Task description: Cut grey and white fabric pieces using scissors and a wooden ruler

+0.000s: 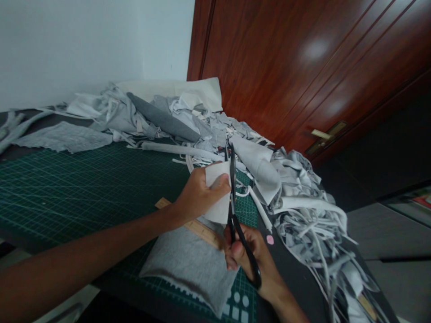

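Note:
My left hand [199,196] pinches a small white fabric piece [218,193] and holds it up above the table. My right hand [251,260] grips black-handled scissors [243,249] through the finger loops. The long dark blades [232,179] stand upright along the right edge of the white piece, and they look to be biting into it. Below my hands lie a wooden ruler [191,225] and a folded grey fabric piece [186,269], partly hidden by my right hand.
A green cutting mat [84,197] with a printed grid covers the table. Heaps of grey and white fabric scraps [296,202] lie along the far and right sides. A reddish wooden door [303,67] with a brass handle [325,138] stands behind them, beside a white wall [74,45].

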A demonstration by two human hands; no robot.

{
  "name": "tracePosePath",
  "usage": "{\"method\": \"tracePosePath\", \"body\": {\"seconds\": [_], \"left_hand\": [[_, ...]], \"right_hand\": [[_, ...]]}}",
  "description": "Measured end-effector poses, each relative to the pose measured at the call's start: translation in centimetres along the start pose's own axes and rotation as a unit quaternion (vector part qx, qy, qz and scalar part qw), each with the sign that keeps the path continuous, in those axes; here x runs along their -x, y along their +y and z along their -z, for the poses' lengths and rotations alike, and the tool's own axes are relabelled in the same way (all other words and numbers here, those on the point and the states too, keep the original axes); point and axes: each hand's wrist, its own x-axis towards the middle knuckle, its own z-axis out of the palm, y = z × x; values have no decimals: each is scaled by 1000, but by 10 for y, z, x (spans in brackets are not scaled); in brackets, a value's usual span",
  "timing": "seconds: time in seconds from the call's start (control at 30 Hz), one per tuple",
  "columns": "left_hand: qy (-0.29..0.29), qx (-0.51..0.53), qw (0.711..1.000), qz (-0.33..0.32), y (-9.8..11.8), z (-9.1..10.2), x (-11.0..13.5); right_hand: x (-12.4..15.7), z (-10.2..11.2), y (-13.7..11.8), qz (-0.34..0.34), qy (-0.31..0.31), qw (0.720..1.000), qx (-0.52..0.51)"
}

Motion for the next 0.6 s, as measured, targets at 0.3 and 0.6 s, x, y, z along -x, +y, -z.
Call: {"method": "tracePosePath", "body": {"seconds": [0.3,0.6], "left_hand": [[0,29,998,49,2,-1,1],[5,-12,999,30,1,1,-1]], "right_hand": [[-2,3,6,-19,57,998,1],[-1,14,-6,34,38,996,73]]}}
